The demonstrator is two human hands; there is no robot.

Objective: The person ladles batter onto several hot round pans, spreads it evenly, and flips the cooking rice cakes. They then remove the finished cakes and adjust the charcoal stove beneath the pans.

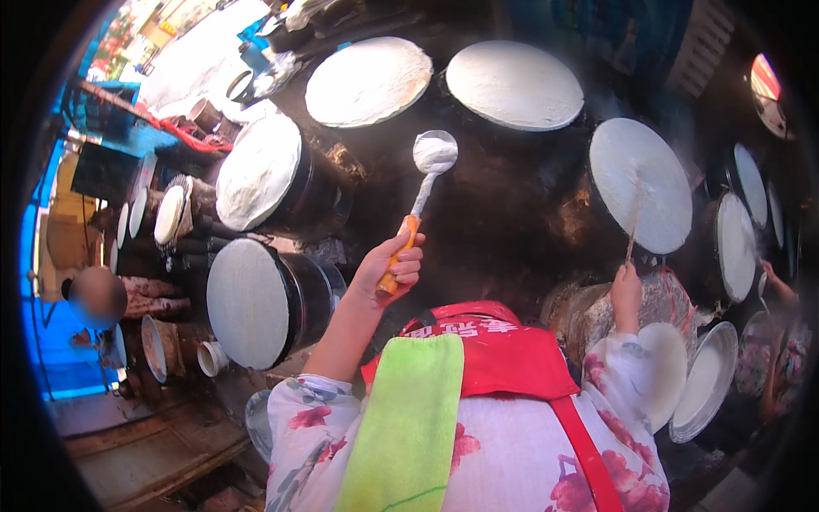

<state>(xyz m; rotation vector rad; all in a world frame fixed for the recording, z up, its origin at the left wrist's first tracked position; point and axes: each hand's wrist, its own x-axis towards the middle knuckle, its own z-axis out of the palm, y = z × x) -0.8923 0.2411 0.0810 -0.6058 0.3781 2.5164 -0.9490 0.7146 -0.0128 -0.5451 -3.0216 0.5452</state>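
Observation:
My left hand [390, 265] grips the orange handle of a metal ladle [425, 192]. Thick white batter fills the ladle's bowl, raised over the dark floor. In my right hand [626, 291] is a thin stick [633, 227], whose far end reaches the middle of a round griddle [646, 198] coated with pale batter. More white-coated round griddles stand around me: two at the top [370, 82] and two at the left [259, 173], the left ones on dark drum-shaped stoves [310, 291]. A metal basin [704, 384] of whitish batter sits beside my right sleeve.
A pale round disc [663, 368] lies by the basin, partly hidden by my sleeve. Another person's hand [775, 281] works with a ladle at far right, near further griddles [736, 246]. A person [153, 296] is at far left, near pots [153, 349]. Steam hangs at upper right.

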